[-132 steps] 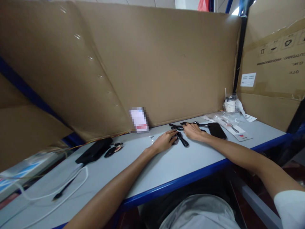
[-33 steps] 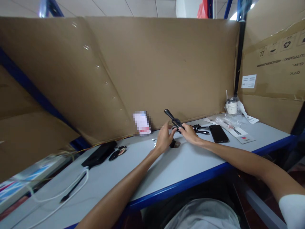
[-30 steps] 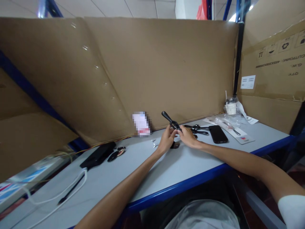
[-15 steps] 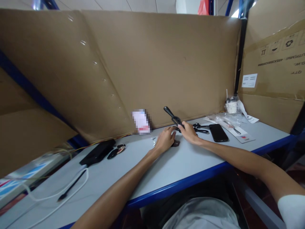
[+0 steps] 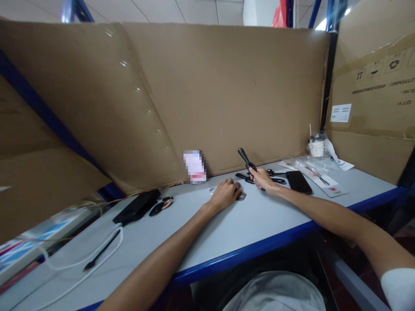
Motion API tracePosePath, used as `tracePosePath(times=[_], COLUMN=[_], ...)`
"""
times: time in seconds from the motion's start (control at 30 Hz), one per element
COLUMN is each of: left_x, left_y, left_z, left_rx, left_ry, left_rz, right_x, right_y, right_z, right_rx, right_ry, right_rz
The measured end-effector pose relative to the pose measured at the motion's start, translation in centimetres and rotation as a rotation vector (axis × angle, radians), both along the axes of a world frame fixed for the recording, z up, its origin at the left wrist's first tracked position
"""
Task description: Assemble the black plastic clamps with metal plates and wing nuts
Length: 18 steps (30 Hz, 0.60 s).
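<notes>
My right hand [image 5: 263, 179] is closed round a slim black strap-like piece [image 5: 246, 160], which sticks up and to the left above the grey table [image 5: 266, 220]. My left hand [image 5: 225, 194] rests on the table with its fingers curled over a small dark piece [image 5: 241, 196]; what it grips is mostly hidden. More black pieces [image 5: 275, 176] lie just behind my right hand.
A black phone [image 5: 298, 182] and clear plastic packets [image 5: 311, 170] lie to the right, with a small white cup [image 5: 316, 147] behind them. A black case [image 5: 138, 206], a white cable [image 5: 81, 263] and a black pen [image 5: 97, 257] lie at left. Cardboard walls surround the table.
My right hand lifted a black strap off the table and now holds it further right. My left hand came down onto the small dark piece.
</notes>
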<state>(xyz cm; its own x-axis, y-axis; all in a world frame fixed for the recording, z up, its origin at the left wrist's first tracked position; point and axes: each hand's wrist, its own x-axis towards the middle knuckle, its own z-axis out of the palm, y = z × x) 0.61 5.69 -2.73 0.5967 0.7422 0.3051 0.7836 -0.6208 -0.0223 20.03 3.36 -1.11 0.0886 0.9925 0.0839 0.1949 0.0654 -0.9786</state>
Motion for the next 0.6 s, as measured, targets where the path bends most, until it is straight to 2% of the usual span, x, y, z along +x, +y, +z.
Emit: tracePosePath(times=[0.07, 0.2, 0.27, 0.33, 0.43, 0.6], left_x=[-0.1, 0.0, 0.1, 0.1, -0.3, -0.5], left_y=[-0.1, -0.2, -0.4, -0.7, -1.1, -0.8], left_z=[0.3, 0.6, 0.9, 1.1, 1.3, 1.0], left_rx=[0.007, -0.040, -0.011, 0.044, 0.005, -0.047], left_ry=[0.005, 0.000, 0.005, 0.022, 0.095, 0.141], left_rz=[0.014, 0.017, 0.107, 0.252, 0.408, 0.417], right_x=[0.2, 0.1, 0.0, -0.2, -0.4, -0.8], right_y=[0.0, -0.1, -0.1, -0.1, -0.3, -0.6], right_z=[-0.2, -0.3, -0.3, -0.4, -0.5, -1.1], right_rx=[-0.048, -0.019, -0.011, -0.022, -0.040, -0.067], right_ry=[0.007, 0.009, 0.028, 0.042, 0.050, 0.018], right_rz=[0.029, 0.053, 0.058, 0.072, 0.121, 0.152])
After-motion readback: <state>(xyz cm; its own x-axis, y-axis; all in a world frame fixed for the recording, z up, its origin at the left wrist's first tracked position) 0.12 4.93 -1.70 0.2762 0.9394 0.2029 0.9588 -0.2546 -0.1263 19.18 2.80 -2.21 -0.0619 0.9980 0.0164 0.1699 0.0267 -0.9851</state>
